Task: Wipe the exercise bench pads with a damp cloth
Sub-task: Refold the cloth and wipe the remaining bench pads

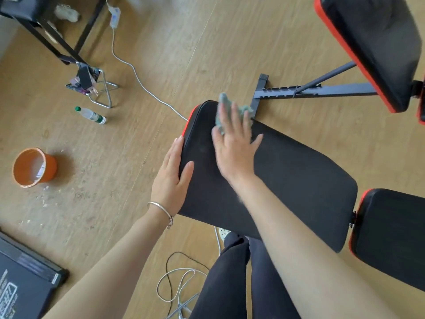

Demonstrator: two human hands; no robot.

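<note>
Black floor panel [23, 284], label print unreadable; orange bucket [34, 168]; plastic bottle [90, 115], green label illegible; left hand [171, 178], fingers straight, flat on bench pad [287, 180] edge; right hand [234, 143], fingers spread, pressing grey-green cloth [224, 107] onto the pad's far end.

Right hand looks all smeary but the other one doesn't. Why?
Head view: the right hand and cloth are smeared by motion blur, likely from wiping the pad; head view again, the left hand, resting on the pad's edge, is sharp, and the light is even with only soft shadows.

Silver bracelet [161, 209], dark trousers [230, 284].
</note>
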